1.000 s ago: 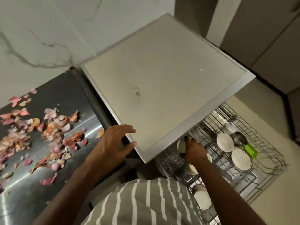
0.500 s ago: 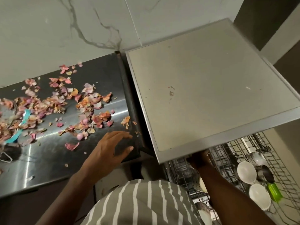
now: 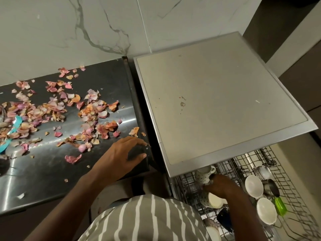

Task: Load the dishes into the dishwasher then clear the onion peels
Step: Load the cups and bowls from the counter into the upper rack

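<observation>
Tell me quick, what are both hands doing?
Left hand: open, fingers spread on the steel counter's edge, holding nothing.
Right hand: down in the dishwasher rack, holding a spotted mug.

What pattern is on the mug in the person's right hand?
White with small dark dots. The mug shows best in the head view, held over the rack by the right hand.

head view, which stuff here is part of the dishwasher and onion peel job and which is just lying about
Part of the job:
- spotted mug, touched by the right hand
- dishwasher rack
- white bowls
- green cup
- onion peels on the steel counter
- left hand, resting at the counter's edge

Just lying about:
- teal strip among the peels
- dishwasher top
</observation>
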The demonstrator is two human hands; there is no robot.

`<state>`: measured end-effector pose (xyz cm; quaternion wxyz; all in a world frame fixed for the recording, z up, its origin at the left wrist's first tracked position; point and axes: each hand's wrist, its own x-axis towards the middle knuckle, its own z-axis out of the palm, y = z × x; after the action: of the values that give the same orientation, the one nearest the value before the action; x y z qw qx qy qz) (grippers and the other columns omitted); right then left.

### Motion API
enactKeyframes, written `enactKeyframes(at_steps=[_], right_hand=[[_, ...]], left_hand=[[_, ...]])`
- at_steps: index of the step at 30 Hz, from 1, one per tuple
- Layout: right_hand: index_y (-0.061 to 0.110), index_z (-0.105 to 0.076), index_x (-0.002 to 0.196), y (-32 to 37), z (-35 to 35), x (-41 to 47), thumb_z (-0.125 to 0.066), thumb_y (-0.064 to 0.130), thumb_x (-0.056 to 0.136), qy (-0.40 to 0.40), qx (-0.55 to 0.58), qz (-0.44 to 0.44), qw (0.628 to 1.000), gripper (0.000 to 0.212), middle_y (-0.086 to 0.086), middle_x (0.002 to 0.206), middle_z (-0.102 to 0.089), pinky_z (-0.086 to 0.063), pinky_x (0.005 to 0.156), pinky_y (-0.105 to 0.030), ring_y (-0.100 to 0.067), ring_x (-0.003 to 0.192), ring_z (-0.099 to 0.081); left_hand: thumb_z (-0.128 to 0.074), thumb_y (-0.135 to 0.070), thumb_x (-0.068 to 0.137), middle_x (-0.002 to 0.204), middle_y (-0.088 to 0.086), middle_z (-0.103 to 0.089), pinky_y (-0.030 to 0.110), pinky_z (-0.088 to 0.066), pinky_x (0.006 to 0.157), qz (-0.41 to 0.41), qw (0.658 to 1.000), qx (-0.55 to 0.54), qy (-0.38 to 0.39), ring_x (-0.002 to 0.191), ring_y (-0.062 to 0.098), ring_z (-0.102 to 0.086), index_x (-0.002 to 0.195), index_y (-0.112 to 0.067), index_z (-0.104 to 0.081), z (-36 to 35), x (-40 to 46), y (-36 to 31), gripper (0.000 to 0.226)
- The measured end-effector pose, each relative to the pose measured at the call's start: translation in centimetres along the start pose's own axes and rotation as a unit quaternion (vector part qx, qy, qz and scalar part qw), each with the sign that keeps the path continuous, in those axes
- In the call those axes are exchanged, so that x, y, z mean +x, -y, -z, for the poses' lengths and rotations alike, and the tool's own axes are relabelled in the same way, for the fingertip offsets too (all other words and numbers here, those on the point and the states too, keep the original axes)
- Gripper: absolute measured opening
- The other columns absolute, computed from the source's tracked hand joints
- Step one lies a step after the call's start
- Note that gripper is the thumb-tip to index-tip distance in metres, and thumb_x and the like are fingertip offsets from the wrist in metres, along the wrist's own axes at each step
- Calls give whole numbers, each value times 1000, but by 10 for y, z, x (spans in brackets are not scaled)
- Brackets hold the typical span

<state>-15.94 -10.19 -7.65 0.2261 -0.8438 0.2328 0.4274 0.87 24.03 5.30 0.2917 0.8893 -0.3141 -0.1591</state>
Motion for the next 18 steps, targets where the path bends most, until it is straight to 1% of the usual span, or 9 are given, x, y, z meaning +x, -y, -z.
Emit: enactKeyframes(at_steps=[3,5,6,8,10,12,15,16,18], right_hand=[[28,-78,108,26,32,-44,-73,66,85,-12,-10,39,999,45,6,107,-77,-54,85,-30,-10,99,-70],[35,-78,83,54,56,-69,-74,67,83,-40,21,77,996,33,14,83,-76,-52,71,-27,1,76,-70],[38,-77,80,75,67,-79,-73,68,83,-57,31,108,992,31,19,78,-75,-50,68,-25,3,71,-69],[43,-76,94,122,84,-88,-68,71,86,-106,24,182,977,31,22,85,-74,-50,70,-23,4,78,-68],[43,-68,124,172,94,-87,-66,67,91,-157,6,258,953,41,21,113,-69,-50,82,-22,2,100,-65],[38,-53,146,225,98,-83,-67,58,94,-190,-22,325,926,57,12,138,-59,-45,95,-23,-8,121,-59],[36,-44,154,291,97,-80,-69,55,94,-180,-28,398,899,68,12,149,-51,-43,101,-23,-8,128,-55],[37,-42,155,309,95,-80,-69,55,94,-170,-32,417,892,69,13,150,-49,-45,102,-24,-7,128,-55],[36,-41,156,339,89,-79,-69,57,93,-159,-59,450,877,72,15,153,-47,-45,109,-28,-6,133,-52]], left_hand=[[-76,-33,94,122,-13,-67,28,-58,93,-20,1000,-10,-8,110,0,-63,128,-26,-66,6,5,4,36],[-76,-33,94,125,-9,-68,31,-57,95,-21,999,-12,-21,112,3,-63,129,-24,-67,11,6,6,37],[-76,-32,95,125,-8,-68,32,-56,97,-19,999,-13,-28,114,6,-64,129,-23,-67,15,5,8,37],[-75,-30,96,125,-7,-68,35,-54,99,-10,999,-20,-37,116,9,-63,129,-22,-68,24,0,11,34],[-73,-29,98,123,-7,-68,33,-51,101,-4,998,-24,-51,116,9,-63,128,-22,-68,34,-8,16,31],[-71,-33,99,127,-8,-66,23,-46,105,13,997,-8,-81,120,6,-60,130,-25,-66,47,-22,27,32],[-71,-34,99,131,-8,-65,10,-37,106,58,990,-1,-132,123,4,-57,130,-23,-66,66,-47,52,33],[-71,-33,99,129,-8,-66,12,-38,106,78,985,-4,-151,122,4,-57,129,-22,-67,72,-56,63,32],[-70,-33,99,128,-7,-66,24,-45,107,123,973,-13,-195,122,7,-58,129,-22,-67,83,-75,88,32]])
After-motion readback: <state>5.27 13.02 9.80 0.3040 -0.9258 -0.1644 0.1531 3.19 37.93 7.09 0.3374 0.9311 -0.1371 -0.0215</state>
